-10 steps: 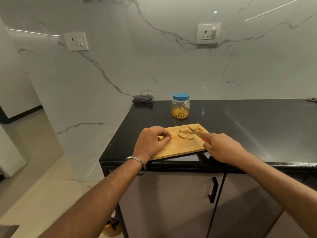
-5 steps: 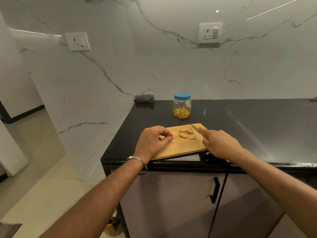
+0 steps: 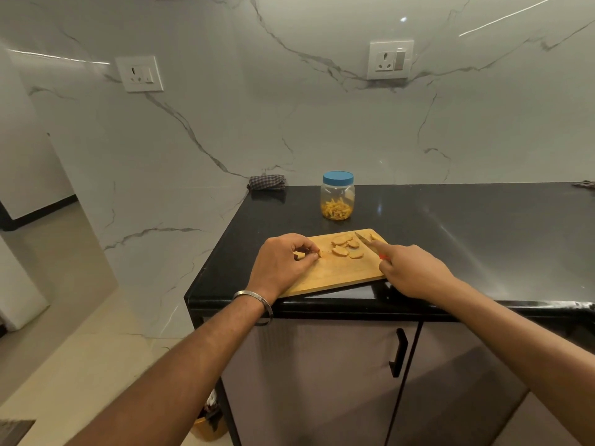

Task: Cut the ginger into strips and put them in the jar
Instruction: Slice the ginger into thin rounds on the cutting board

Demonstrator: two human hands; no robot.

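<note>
Little has moved since a second ago: both hands stay at the cutting board [image 3: 335, 275].

Left hand [image 3: 283, 262] pinches a small ginger piece [image 3: 317, 253]; right hand [image 3: 412, 272] grips the knife [image 3: 365, 240], forefinger along the blade, beside ginger slices [image 3: 346, 247]. Behind the board stands the lidded jar [image 3: 337, 196], strips inside, on the black counter [image 3: 467, 226].

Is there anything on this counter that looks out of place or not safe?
The cutting board sits askew, its near corner at the counter edge. The jar has its blue lid on, so strips cannot go in yet.
</note>
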